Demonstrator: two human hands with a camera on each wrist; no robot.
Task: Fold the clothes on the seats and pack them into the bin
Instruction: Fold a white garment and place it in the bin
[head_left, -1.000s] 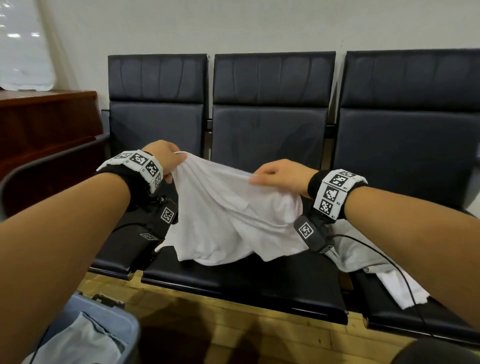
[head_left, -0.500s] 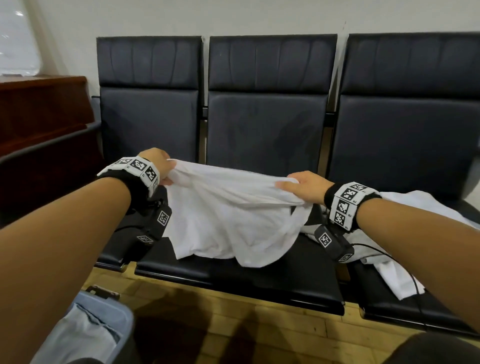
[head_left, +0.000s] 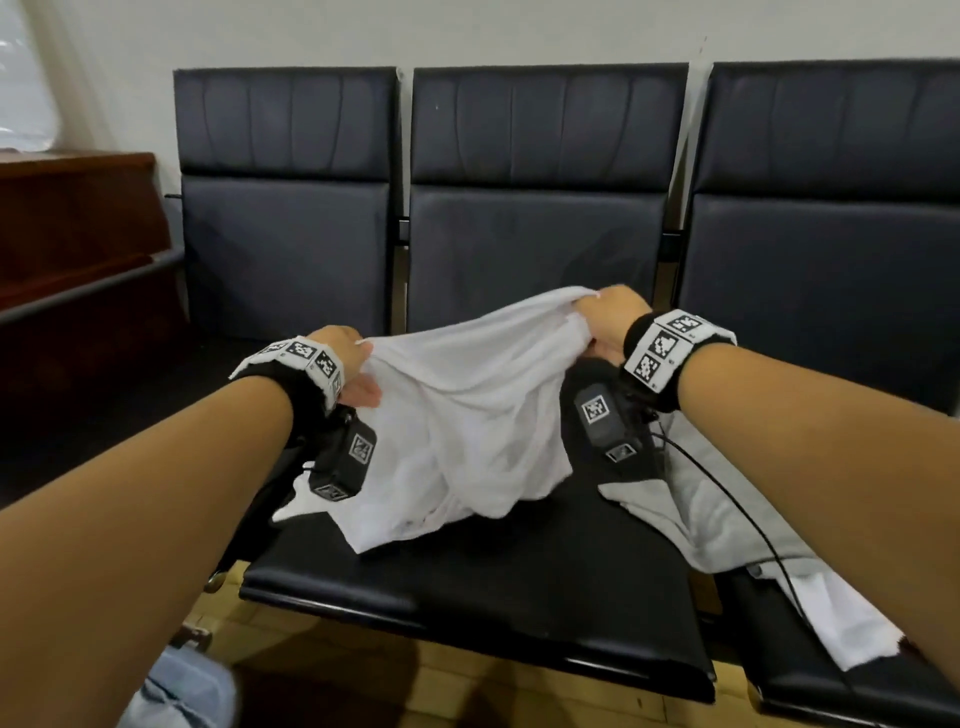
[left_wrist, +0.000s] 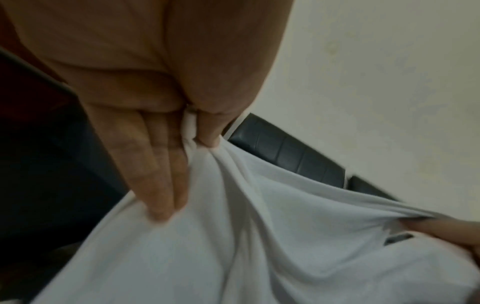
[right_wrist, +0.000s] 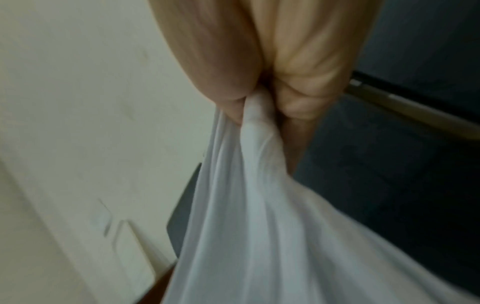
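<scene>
A white garment (head_left: 467, 415) hangs stretched between both hands over the middle black seat (head_left: 467, 587), its lower folds lying on the cushion. My left hand (head_left: 348, 364) pinches its left edge; in the left wrist view the thumb and fingers (left_wrist: 161, 174) clamp the cloth (left_wrist: 233, 236). My right hand (head_left: 602, 322) grips the right edge, raised higher near the backrest; the right wrist view shows the fist bunched round the fabric (right_wrist: 259, 185). A pale blue bin (head_left: 182, 696) shows at the bottom left, mostly cut off.
More light clothes (head_left: 727, 519) lie across the right seat (head_left: 831, 686). The left seat (head_left: 285, 249) stands beside a dark wooden cabinet (head_left: 78, 234). A wrist cable (head_left: 737, 509) trails over the right clothes. Wooden floor (head_left: 467, 686) lies under the seats.
Both hands moved forward and down toward the middle seat with the garment; the right hand shifted farther right and back, pulling the cloth wider. The view tilted down.
</scene>
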